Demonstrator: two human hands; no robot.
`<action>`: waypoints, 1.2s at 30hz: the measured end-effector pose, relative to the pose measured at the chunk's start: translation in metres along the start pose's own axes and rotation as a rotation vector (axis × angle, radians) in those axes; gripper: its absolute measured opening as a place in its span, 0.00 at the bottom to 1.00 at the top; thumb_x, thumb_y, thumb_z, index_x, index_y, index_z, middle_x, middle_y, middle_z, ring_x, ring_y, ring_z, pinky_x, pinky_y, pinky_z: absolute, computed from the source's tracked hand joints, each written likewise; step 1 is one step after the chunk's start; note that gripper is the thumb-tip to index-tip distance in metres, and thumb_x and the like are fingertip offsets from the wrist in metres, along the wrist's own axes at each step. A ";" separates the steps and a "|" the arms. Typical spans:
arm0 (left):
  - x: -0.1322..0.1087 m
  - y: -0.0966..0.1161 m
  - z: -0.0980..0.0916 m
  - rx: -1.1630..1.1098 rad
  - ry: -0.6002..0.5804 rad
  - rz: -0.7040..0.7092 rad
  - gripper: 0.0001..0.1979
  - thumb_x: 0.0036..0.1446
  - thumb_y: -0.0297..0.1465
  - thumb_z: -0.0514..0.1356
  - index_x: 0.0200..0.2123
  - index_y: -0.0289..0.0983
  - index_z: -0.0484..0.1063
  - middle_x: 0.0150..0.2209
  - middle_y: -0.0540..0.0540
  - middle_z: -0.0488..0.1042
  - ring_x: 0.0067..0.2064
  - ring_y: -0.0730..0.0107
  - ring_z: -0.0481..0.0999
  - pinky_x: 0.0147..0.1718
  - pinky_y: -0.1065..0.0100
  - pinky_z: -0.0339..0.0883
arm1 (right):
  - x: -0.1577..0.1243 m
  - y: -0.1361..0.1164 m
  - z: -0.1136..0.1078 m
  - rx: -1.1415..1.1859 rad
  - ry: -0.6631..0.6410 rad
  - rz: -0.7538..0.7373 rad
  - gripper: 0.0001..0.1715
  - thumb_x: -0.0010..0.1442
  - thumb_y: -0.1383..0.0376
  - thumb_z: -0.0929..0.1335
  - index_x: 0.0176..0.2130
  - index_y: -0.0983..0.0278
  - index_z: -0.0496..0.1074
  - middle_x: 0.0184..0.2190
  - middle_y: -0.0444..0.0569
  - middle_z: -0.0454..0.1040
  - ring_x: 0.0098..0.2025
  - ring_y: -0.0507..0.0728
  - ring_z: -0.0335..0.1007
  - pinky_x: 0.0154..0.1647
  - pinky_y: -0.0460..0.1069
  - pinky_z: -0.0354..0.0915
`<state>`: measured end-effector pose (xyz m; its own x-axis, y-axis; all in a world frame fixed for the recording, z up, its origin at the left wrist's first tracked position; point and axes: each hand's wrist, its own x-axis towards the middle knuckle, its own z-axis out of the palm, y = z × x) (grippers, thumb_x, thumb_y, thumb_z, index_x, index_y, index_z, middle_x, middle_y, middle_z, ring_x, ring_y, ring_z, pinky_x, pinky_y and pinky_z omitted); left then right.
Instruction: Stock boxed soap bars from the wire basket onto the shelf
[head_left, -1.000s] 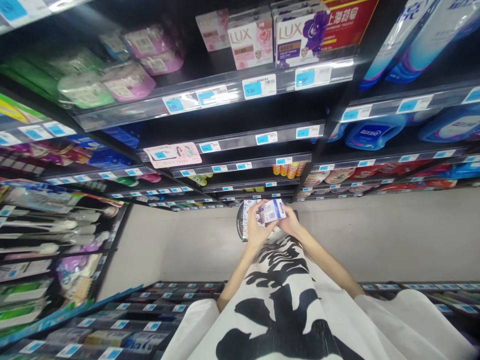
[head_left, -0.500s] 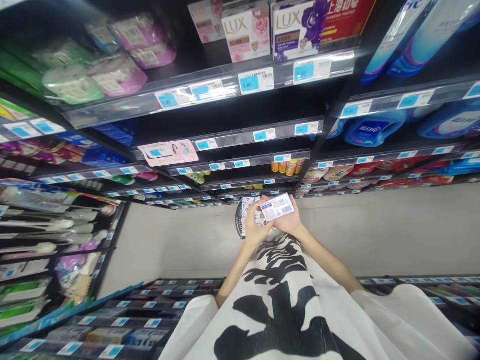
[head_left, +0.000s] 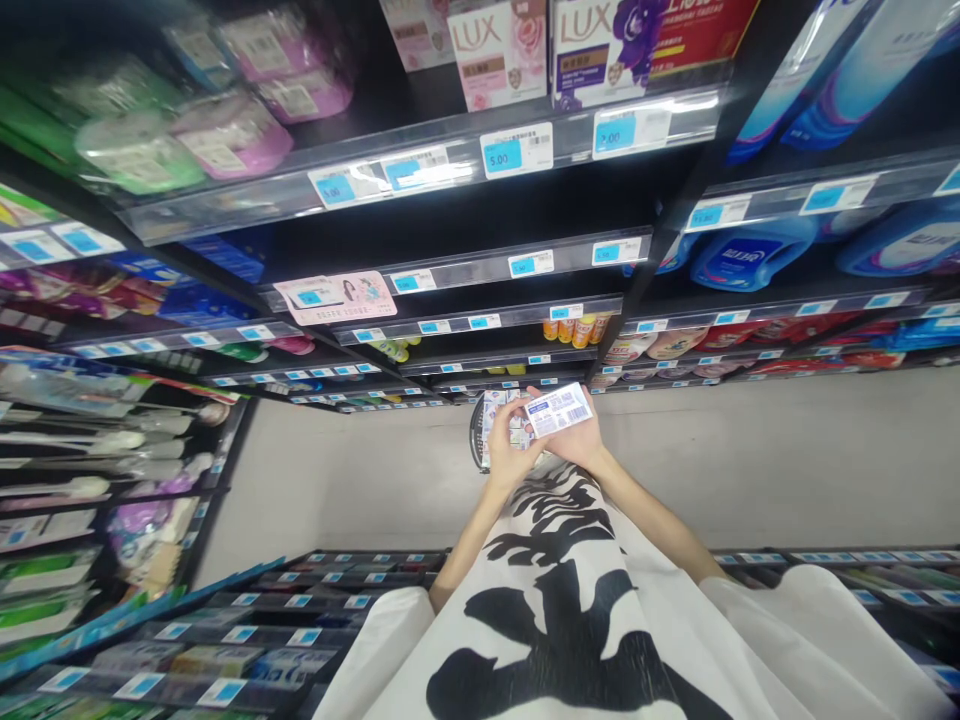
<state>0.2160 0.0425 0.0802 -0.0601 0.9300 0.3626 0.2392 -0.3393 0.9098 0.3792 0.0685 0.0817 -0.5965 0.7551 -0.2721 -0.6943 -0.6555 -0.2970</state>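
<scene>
A small white box [head_left: 560, 411] with blue print and a barcode lies tilted in front of my body, its printed face up. Beneath and behind it, my right hand [head_left: 586, 441] supports the box on its palm and fingers. My left hand [head_left: 510, 452] is curled at the box's left edge, with thumb and fingers touching it; some fingertips are hidden behind the box. Below my left hand, a dark basket [head_left: 475, 440] stands on the floor, holding several small boxes [head_left: 491, 408] with coloured print.
Ahead rise dark shelves with price tags [head_left: 516, 150], LUX soap boxes [head_left: 499, 55], wrapped pink packs [head_left: 232, 135] and blue bottles [head_left: 754, 252]. Hanging brushes [head_left: 97, 440] line the left rack. Lower shelves [head_left: 247, 630] stand close behind me. Grey floor [head_left: 750, 450] runs along the aisle.
The box has moved slightly right and a little up, and its tilt has changed a bit. Both hands stay on it. The camera view has shifted slightly.
</scene>
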 end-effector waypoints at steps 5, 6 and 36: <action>-0.002 0.001 -0.002 0.066 -0.023 0.041 0.32 0.55 0.38 0.76 0.60 0.40 0.70 0.56 0.38 0.77 0.56 0.52 0.79 0.58 0.50 0.74 | -0.001 0.001 -0.004 0.112 -0.050 0.016 0.50 0.65 0.33 0.59 0.70 0.61 0.63 0.53 0.55 0.81 0.44 0.64 0.77 0.46 0.56 0.70; -0.002 0.001 -0.002 0.071 -0.023 0.044 0.32 0.55 0.38 0.76 0.60 0.40 0.70 0.56 0.38 0.77 0.56 0.52 0.79 0.58 0.50 0.74 | -0.001 0.001 -0.004 0.121 -0.048 0.017 0.50 0.65 0.33 0.59 0.70 0.62 0.63 0.53 0.55 0.81 0.44 0.64 0.77 0.46 0.56 0.70; -0.010 0.000 -0.002 0.008 -0.036 0.054 0.36 0.53 0.33 0.75 0.63 0.43 0.67 0.60 0.38 0.72 0.63 0.50 0.74 0.61 0.50 0.74 | -0.009 0.005 0.000 0.096 -0.062 0.013 0.51 0.65 0.32 0.57 0.70 0.63 0.62 0.54 0.57 0.81 0.44 0.64 0.78 0.43 0.54 0.69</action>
<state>0.2142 0.0327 0.0766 -0.0123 0.9150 0.4033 0.2487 -0.3879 0.8875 0.3809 0.0584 0.0822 -0.6272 0.7481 -0.2168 -0.7202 -0.6630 -0.2042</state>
